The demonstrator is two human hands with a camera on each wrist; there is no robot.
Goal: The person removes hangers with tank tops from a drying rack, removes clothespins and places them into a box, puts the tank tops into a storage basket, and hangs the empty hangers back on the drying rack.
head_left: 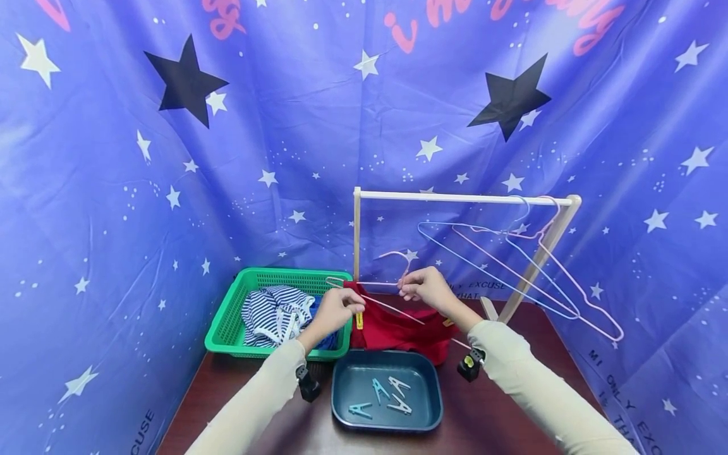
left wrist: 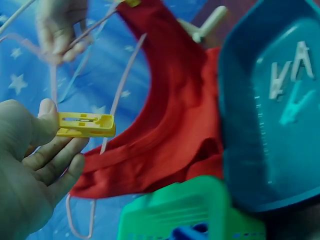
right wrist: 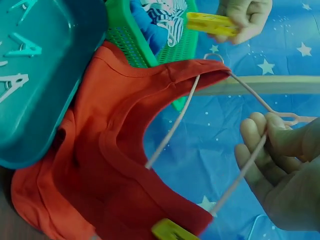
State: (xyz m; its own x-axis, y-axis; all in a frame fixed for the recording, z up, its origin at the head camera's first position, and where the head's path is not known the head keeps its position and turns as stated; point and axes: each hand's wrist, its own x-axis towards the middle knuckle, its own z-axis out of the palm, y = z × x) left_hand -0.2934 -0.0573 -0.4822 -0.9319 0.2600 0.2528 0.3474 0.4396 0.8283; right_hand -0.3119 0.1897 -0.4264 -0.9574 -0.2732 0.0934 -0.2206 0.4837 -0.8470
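My left hand (head_left: 335, 308) pinches a yellow clothespin (left wrist: 86, 125) between thumb and fingers, beside one shoulder strap of a red garment (left wrist: 160, 105). The garment, a sleeveless top by its look, hangs by its straps on a pink wire hanger (right wrist: 175, 125). My right hand (head_left: 428, 289) pinches that hanger just below its hook (head_left: 399, 254). Clipped at the other strap is a second yellow clothespin (right wrist: 172, 231). In the head view the garment's lower part hangs close behind a dark blue tray (head_left: 387, 424).
Several blue and white clothespins (head_left: 379, 390) lie in the tray. At the left, a green basket (head_left: 227, 316) holds striped and blue clothes (head_left: 275, 309). Behind stands a drying rack (head_left: 443, 197), a blue hanger (head_left: 455, 249) and another pink hanger (head_left: 591, 306) hanging at its right end.
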